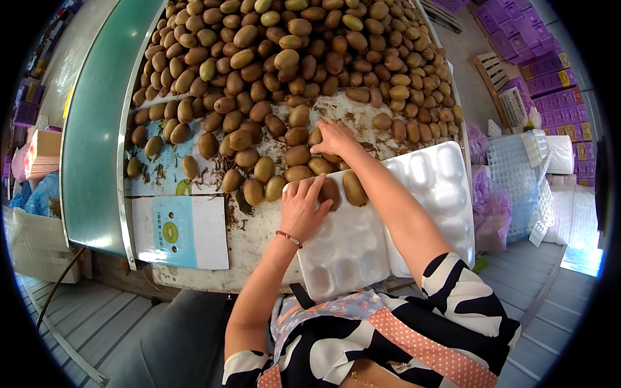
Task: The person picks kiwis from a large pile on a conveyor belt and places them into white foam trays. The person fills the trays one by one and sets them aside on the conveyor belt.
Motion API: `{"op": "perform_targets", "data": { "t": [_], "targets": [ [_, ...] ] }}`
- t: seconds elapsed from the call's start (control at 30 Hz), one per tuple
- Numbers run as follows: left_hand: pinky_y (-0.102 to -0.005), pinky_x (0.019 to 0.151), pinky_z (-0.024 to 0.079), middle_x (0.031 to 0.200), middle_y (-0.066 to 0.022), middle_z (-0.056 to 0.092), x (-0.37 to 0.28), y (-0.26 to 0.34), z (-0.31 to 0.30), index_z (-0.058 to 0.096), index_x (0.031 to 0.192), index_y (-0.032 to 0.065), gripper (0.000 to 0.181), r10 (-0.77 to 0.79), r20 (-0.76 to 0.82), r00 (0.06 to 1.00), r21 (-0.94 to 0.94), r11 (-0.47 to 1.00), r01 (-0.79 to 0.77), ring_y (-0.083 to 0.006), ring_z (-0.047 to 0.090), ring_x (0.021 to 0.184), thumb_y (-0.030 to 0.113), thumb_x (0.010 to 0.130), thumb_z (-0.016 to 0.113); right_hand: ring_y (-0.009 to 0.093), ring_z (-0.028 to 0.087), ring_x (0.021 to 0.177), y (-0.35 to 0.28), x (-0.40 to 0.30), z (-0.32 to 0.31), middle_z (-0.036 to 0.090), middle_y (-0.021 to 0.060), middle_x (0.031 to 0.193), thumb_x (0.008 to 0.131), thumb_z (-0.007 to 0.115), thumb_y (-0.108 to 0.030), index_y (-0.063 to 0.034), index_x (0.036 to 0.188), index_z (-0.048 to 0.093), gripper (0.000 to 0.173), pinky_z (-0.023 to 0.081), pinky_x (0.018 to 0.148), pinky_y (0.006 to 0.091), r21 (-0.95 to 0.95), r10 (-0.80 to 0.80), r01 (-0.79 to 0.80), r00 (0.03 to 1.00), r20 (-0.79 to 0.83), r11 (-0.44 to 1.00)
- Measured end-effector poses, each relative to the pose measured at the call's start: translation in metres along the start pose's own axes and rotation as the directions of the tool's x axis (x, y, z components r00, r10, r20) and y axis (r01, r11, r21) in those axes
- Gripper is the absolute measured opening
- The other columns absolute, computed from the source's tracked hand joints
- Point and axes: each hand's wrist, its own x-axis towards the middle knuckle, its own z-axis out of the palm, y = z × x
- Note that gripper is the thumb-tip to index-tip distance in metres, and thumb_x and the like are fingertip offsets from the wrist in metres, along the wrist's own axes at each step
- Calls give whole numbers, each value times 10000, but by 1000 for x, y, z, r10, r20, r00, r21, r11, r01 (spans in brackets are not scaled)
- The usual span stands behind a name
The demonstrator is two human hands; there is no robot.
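Observation:
My left hand [304, 206] lies over the upper left corner of a white moulded tray [347, 247], its thumb and index finger at a brown kiwifruit [330, 193] in the top row. Whether it grips the fruit or only touches it is unclear. Another kiwifruit [355, 188] sits to the right in the same row, and the lower pockets hold nothing. Beyond the tray, my right hand [337, 137] has its thumb and fingers around a kiwifruit [315, 136] at the near side of the pile. My right forearm crosses above a second white tray [434, 179].
A large heap of kiwifruit [291, 53] covers the far part of the worktable [262, 237]. Printed cardboard [208, 233] lies at the left, beside a green conveyor belt [94, 169]. Purple crates [558, 104] and bubble wrap [516, 169] are on the right.

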Motion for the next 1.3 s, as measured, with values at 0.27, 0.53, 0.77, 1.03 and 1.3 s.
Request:
{"op": "perform_targets", "data": {
  "t": [0.27,0.53,0.77,1.03,1.3],
  "targets": [
    [-253,746,471,1011,-79,598,-27,-47,-4,500,1151,15,328,-426,-172,888,-678,706,208,-123,571,889,53,836,584,273,550,1003,16,-6,-27,584,143,1061,571,750,-332,-42,1129,523,668,445,848,365,622,-160,58,981,110,781],
    [-221,783,442,961,-58,601,-43,-80,5,537,1066,-27,244,-641,12,767,-843,407,353,-99,553,889,155,903,536,266,468,1045,-46,-100,-36,518,81,1083,543,776,-372,-88,1033,574,601,325,945,396,80,-747,749,662,-54,658],
    [-243,717,474,932,-67,617,-48,-96,1,563,1025,-8,202,-659,-114,743,-740,556,379,-112,576,837,116,866,579,267,519,1016,-28,-27,-48,567,88,1049,716,658,-296,-85,1023,603,377,437,865,365,238,-514,505,858,-28,830],
    [-327,721,469,913,-85,552,-16,-119,-7,584,988,50,249,-509,-277,815,-238,858,455,-212,567,823,122,758,644,272,448,1058,-22,58,-2,481,82,1118,725,609,-21,-83,1034,552,321,446,835,406,-344,-523,468,848,-86,814],
    [-369,739,429,1009,-104,480,24,-107,0,525,1084,103,447,-503,-93,859,244,825,509,-273,562,886,230,694,705,266,501,1011,-2,51,-7,534,98,1040,664,706,-146,-24,983,516,391,447,816,369,-313,-377,340,924,-64,887]
  ]
}}
